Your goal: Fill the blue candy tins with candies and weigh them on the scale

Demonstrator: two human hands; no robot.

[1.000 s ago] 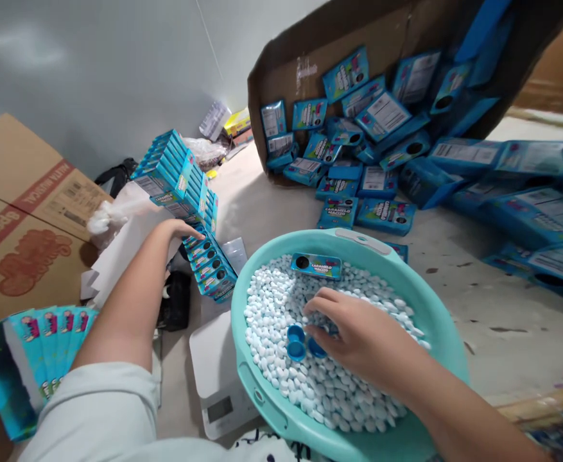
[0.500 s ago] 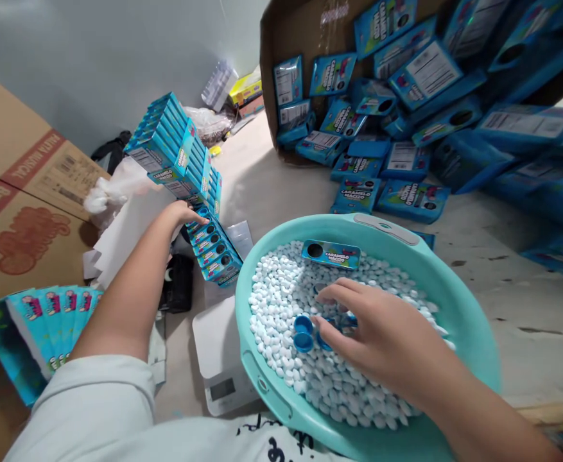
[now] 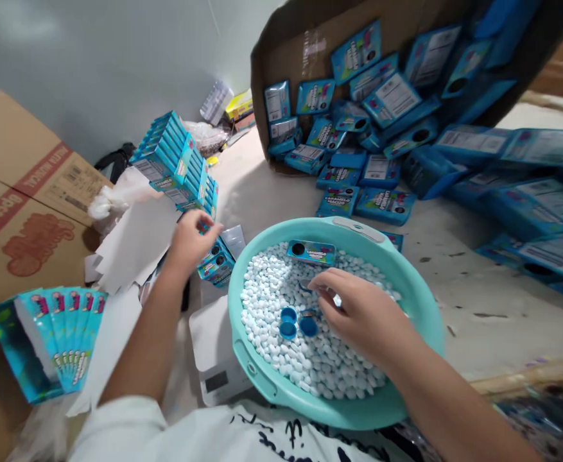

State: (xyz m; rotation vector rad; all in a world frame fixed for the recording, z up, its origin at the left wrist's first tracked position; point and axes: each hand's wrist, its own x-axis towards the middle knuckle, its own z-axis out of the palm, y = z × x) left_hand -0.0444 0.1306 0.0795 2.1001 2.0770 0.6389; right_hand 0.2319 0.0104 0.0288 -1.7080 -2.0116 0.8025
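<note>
Curling over candies (image 3: 265, 287) in the basin (image 3: 343, 415), the right hand (image 3: 355, 309) has an unclear grip; brushing the blue tubs (image 3: 308, 326) there could tip or bury them. Left of the basin, the left hand (image 3: 189, 244), half-curled, hold unclear, could topple the stacked boxes (image 3: 160, 168) beyond by bumping them.

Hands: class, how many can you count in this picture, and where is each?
2. The left hand partly hides a row of blue boxes; the right hand is over the white pellets in the turquoise basin. No other hand shows.
</note>
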